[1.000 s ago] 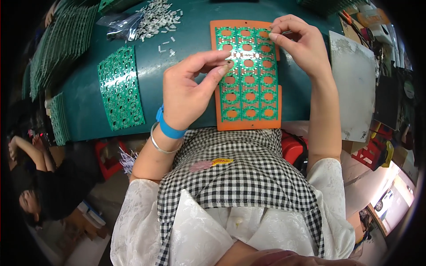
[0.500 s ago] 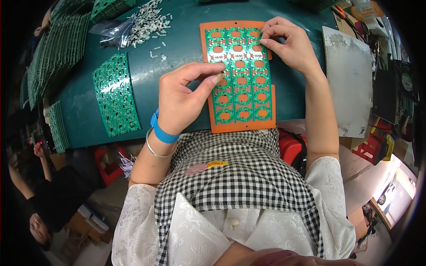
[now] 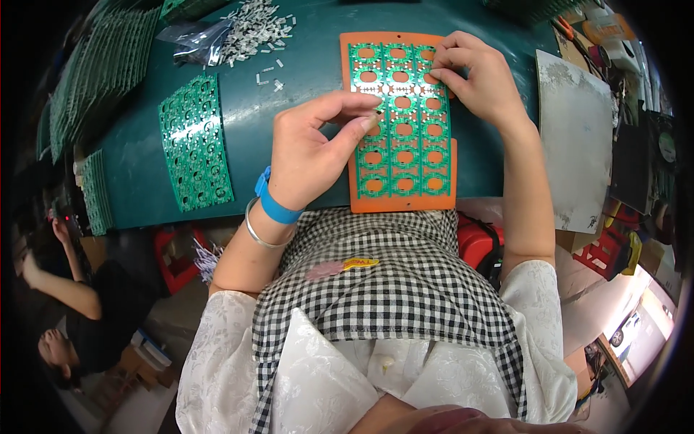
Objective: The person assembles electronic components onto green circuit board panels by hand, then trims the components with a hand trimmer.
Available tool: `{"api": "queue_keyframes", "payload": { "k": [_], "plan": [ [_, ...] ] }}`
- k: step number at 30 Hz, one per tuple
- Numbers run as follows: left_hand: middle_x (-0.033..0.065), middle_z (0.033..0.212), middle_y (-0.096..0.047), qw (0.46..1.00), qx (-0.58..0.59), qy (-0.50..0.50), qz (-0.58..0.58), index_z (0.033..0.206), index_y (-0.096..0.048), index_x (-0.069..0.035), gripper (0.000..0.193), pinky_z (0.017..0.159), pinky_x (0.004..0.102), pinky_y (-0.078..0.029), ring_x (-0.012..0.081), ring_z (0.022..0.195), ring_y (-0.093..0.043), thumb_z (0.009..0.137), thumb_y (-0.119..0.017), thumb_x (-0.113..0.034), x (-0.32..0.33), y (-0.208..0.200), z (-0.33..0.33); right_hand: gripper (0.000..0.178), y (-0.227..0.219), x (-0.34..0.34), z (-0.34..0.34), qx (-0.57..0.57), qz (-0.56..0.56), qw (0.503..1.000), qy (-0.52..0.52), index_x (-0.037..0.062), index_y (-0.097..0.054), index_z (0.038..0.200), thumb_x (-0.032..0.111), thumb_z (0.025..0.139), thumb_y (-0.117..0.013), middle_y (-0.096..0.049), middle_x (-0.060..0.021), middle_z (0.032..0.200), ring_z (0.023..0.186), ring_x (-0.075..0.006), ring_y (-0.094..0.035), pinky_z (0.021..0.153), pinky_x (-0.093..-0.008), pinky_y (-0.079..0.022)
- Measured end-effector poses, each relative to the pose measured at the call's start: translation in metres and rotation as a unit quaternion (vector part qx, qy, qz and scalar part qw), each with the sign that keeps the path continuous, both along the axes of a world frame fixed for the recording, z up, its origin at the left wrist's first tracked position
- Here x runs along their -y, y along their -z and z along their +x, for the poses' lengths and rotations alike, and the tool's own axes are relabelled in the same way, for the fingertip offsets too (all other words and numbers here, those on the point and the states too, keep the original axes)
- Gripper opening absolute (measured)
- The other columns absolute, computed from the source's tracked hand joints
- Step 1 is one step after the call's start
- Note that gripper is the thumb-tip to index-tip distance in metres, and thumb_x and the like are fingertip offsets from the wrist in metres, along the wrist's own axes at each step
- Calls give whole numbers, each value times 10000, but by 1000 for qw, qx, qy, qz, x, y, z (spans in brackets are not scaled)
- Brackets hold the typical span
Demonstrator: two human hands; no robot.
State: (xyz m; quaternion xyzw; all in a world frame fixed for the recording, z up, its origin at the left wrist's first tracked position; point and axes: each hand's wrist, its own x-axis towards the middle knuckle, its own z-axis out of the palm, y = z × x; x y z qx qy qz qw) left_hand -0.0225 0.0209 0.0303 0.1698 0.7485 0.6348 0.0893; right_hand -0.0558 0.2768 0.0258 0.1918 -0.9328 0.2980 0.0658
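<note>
A green circuit board panel (image 3: 405,130) with rows of oval cut-outs lies on an orange plate (image 3: 403,205) in front of me. My left hand (image 3: 314,145) reaches over the panel's left side, thumb and forefinger nearly meeting. What sits between those fingertips is too small to make out. At the upper right part of the panel, my right hand (image 3: 483,81) is bent with thumb and fingers drawn together by the second row of cut-outs. Whether it holds a small part or just touches the board is hidden.
Loose small white parts (image 3: 254,32) are heaped at the back left beside a dark plastic bag (image 3: 194,42). Another green panel (image 3: 195,145) lies to the left. Stacked green panels (image 3: 105,76) stand farther left. A grey sheet (image 3: 575,137) is at the right. Another person (image 3: 108,318) is at lower left.
The table and its things sit slightly farther right in view. My right hand has slid a little nearer along the panel's edge. The left hand keeps its pose. The other person's arm moved.
</note>
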Motion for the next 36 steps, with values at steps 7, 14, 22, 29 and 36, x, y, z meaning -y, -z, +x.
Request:
{"api": "queue_keyframes", "payload": {
  "k": [7,14,22,29,36],
  "plan": [
    [81,861,-707,998,-44,-33,42,1122,-629,-20,330,730,259,-546,129,804,-684,801,-656,55,-4,-3,2,171,-27,34,26,1,-159,986,-39,16,-682,895,58,739,-735,-644,-90,918,800,-194,-641,676,-293,-509],
    [77,843,-704,998,-29,14,51,1139,-576,-30,351,702,253,-529,115,762,-659,804,-649,48,-4,-10,9,186,-37,58,46,18,-221,971,-88,28,-683,870,-25,696,-723,-646,-83,880,773,-200,-642,667,-289,-512],
    [117,884,-669,929,-233,-41,-285,967,-651,-22,187,730,323,-519,262,784,-653,787,-684,-64,42,0,-33,95,-30,26,39,68,-255,964,-1,-9,-661,810,-4,736,-720,-633,-47,890,769,-134,-615,679,-264,-503],
    [78,879,-607,876,-230,-63,-420,828,-637,-93,122,733,435,-475,318,883,-569,759,-717,-156,68,27,-68,68,3,7,31,88,-167,978,91,-19,-628,809,17,792,-683,-620,-36,929,726,-122,-586,656,-247,-483],
    [107,799,-620,903,-195,-71,-376,818,-604,-20,114,670,396,-479,302,757,-595,792,-690,-90,52,14,-58,69,10,2,35,55,-144,984,90,-27,-635,831,12,795,-681,-614,-44,938,768,-138,-621,681,-264,-513]
  ]
}}
